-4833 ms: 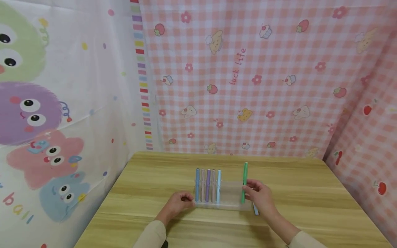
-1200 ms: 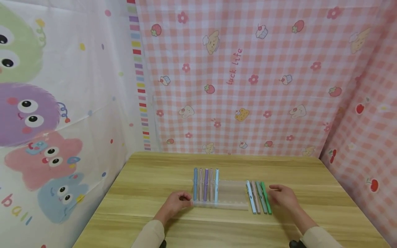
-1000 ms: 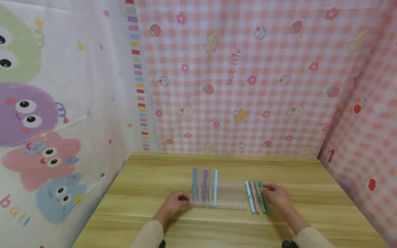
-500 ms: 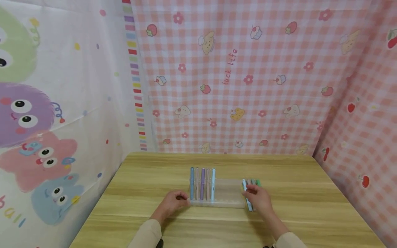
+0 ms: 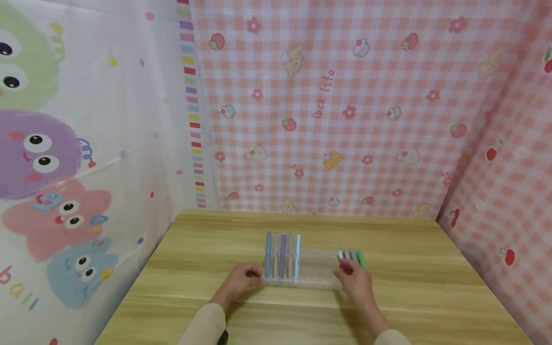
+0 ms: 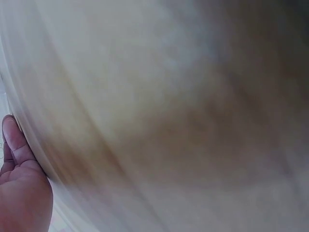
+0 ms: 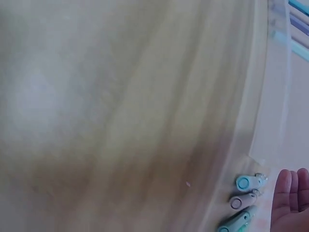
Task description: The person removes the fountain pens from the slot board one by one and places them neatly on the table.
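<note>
So, left hand (image 5: 242, 281) pinches translucent rack (image 5: 319, 266) (bearing slim pens (image 5: 282, 256)).

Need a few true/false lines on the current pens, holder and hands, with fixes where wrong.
1. Five pens are set in the clear holder. True.
2. The purple pen is leftmost in the holder. False: the blue pen is; purple is in the middle.
3. The left hand is at the holder's left end. True.
4. The right hand holds the green pen. False: its fingertips are by the holder's right end, away from that pen.
5. The green pen is in the holder. False: it is outside, to the right.
</note>
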Available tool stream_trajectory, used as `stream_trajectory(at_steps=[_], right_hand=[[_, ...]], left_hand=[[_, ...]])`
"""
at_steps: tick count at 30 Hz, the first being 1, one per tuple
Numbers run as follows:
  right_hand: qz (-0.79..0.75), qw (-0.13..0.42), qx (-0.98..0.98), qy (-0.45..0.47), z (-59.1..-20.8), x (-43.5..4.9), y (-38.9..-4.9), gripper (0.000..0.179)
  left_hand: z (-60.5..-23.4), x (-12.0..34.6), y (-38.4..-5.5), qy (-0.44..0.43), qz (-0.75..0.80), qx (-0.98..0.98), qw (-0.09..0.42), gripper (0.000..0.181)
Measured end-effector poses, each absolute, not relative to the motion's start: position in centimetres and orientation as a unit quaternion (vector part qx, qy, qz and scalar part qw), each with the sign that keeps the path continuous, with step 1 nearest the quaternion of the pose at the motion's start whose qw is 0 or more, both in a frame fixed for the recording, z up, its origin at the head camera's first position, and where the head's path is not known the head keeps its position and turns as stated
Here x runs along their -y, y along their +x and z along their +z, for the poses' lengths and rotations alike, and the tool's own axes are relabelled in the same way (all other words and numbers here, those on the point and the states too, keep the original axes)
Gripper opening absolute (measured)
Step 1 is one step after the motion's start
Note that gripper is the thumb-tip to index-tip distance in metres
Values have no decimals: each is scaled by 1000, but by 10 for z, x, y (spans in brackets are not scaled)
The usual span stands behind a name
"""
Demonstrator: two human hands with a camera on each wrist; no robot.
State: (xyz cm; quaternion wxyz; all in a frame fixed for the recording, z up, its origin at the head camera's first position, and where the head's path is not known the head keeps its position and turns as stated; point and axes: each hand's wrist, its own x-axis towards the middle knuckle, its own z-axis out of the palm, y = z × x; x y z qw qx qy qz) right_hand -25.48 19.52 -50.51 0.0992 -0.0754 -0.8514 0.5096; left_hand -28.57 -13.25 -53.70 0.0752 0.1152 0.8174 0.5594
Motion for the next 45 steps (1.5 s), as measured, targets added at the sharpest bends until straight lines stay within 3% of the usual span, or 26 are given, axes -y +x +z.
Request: stream_trajectory(at_steps=[12,21,37,45], right_hand=[[504,118,852,-72,-496,-200,-275,39],[521,96,845,-76,-487,-196,-282,40],[510,99,851,-75,-497,-193,-281,34],[508,80,857,-26,-504,-203,-282,42]], left_hand=[[-538,132,-286,111,560,-817,78,14],[-535,133,-285,106,569,-811,82,15],[-538,134,-287,96,564,-816,82,14],[-538,134,-287,101,565,-814,84,14]])
